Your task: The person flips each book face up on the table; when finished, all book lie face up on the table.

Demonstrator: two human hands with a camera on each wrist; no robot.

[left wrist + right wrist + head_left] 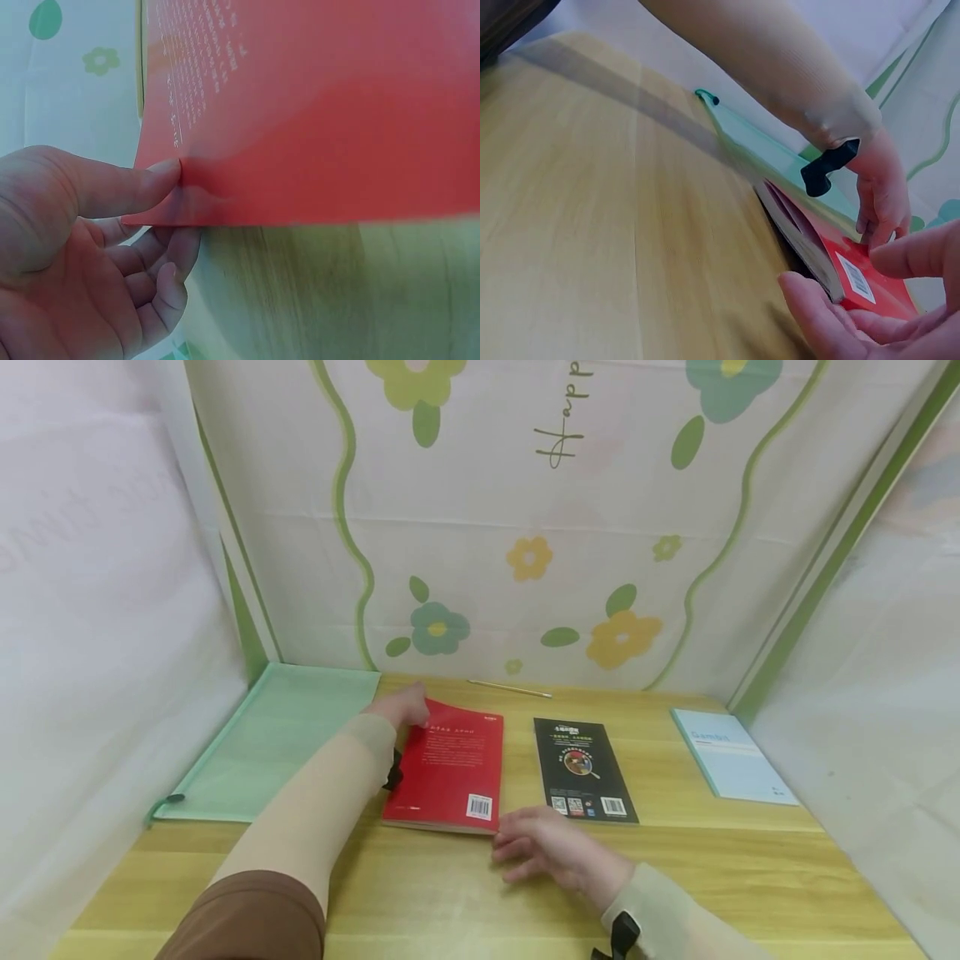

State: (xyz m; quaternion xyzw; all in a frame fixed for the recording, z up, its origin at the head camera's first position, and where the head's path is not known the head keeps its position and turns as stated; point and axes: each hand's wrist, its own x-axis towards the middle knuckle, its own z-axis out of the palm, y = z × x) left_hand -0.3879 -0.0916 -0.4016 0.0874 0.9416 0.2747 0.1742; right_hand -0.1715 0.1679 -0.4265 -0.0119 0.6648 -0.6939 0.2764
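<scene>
The left hand [401,706] pinches the red book's [450,768] lifted far-left cover corner; the right hand [555,847] rests loose near it. The thin cover could crease.

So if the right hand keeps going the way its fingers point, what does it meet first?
The right hand points left and slightly away, toward the near right corner of the red book. That corner, by the barcode, looks like first contact; the fingertips seem almost there, though depth is hard to judge.

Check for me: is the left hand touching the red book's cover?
Touching. In the left wrist view the left hand has its thumb pressed on top of the red book cover's edge, with fingers curled underneath it, pinching the cover.
</scene>
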